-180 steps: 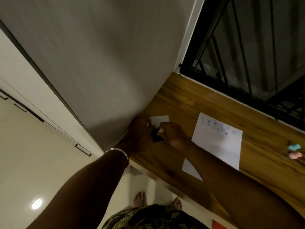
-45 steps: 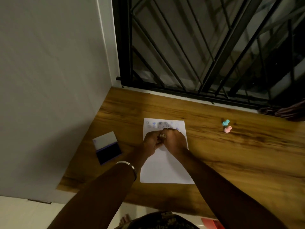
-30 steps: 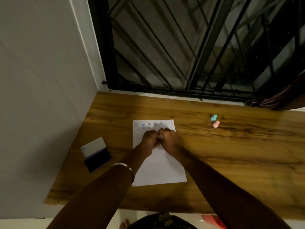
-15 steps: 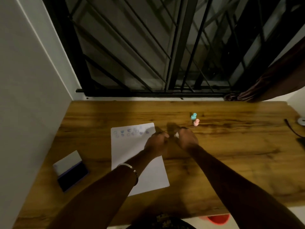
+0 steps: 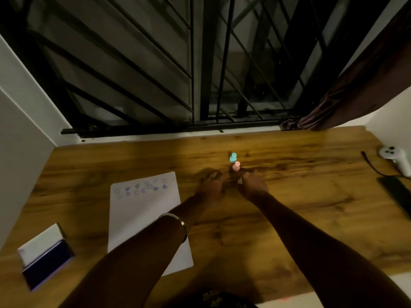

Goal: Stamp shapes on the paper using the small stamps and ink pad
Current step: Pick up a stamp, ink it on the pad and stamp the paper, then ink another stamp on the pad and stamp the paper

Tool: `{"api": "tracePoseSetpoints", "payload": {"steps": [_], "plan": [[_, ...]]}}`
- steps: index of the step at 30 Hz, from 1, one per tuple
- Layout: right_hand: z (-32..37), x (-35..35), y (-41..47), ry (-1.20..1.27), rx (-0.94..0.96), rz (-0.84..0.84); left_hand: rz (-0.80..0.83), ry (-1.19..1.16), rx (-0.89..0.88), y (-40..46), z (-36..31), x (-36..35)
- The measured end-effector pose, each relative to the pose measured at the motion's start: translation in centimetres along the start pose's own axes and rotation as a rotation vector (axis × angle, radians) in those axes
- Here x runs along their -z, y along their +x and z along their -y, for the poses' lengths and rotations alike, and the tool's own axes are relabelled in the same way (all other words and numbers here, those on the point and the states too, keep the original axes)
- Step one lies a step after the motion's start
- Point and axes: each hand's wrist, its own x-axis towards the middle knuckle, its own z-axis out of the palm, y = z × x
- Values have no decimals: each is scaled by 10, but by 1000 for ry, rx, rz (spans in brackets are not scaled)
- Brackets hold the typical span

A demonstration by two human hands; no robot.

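A white paper lies on the wooden table, with several bluish stamped shapes along its far edge. At the near left sits the open ink pad, dark pad up, its white lid folded back. Close together at the middle back stand a blue stamp and a pink stamp. My left hand rests curled on the table right of the paper; it is too blurred to show any hold. My right hand is just below the pink stamp, pinched on a small pale stamp that barely shows.
A black window grille runs behind the table, and a dark curtain hangs at the back right. A white controller, a black cable and a flat black device lie at the right edge. A wall closes the left side.
Both hands have left the paper and moved right toward the blue and pink stamps. A fresh mark stays on the paper. My view has swung right.
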Motion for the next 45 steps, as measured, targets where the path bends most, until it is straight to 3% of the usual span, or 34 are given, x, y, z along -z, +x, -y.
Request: {"api": "tracePoseSetpoints", "payload": {"steps": [7,17,20,27,35,39,42,45], "plan": [[-9,-2,23,34,124,-53,-11,51,16,15,-7,-5],[-12,-14,41,76,124,-124,-80,-3,93,20,4,-3],[-13,-18,42,44,107,-98,-113,-21,94,19,4,-3],[-4,-17,47,201,16,-260,-125,-98,125,16,7,0],[7,-11,64,101,-66,-204,-269,-195,134,16,16,5],[17,-10,62,63,134,-262,-356,-246,158,17,28,8],[33,-9,56,209,247,-265,-423,-382,284,16,34,9],[58,-9,45,276,283,-259,-442,-730,464,11,42,18]]}}
